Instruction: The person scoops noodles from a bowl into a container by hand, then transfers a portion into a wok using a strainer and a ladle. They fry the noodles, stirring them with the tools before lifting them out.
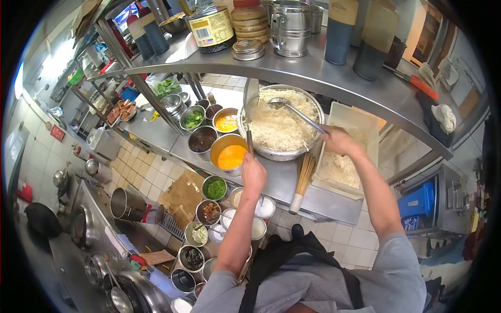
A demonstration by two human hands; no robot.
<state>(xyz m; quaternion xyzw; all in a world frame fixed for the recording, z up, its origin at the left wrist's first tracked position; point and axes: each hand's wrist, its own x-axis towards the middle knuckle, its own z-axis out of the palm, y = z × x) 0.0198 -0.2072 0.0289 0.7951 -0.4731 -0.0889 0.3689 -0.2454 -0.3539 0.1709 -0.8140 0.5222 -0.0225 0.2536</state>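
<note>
My left hand [254, 175] is closed around the handle of a metal spatula [251, 96], whose blade stands at the left rim of a large metal basin [244, 125]. Pale, loose food [284, 128], rice or short noodles, fills the basin. In my right hand [338, 140] is the handle of a ladle [308, 119]; its bowl rests on the food toward the back. Just left of my left hand stands a metal pot of orange-yellow liquid [231, 157], like beaten egg. A bamboo brush [303, 177] lies below the basin's right side.
A white plastic tub [368, 125] with pale food residue stands on the right. Several small pots, one with chopped greens [214, 188], line the left front. Overhead, a steel shelf [313, 65] carries bottles, jars and a metal jug [289, 28]. A cardboard sheet [180, 195] lies left.
</note>
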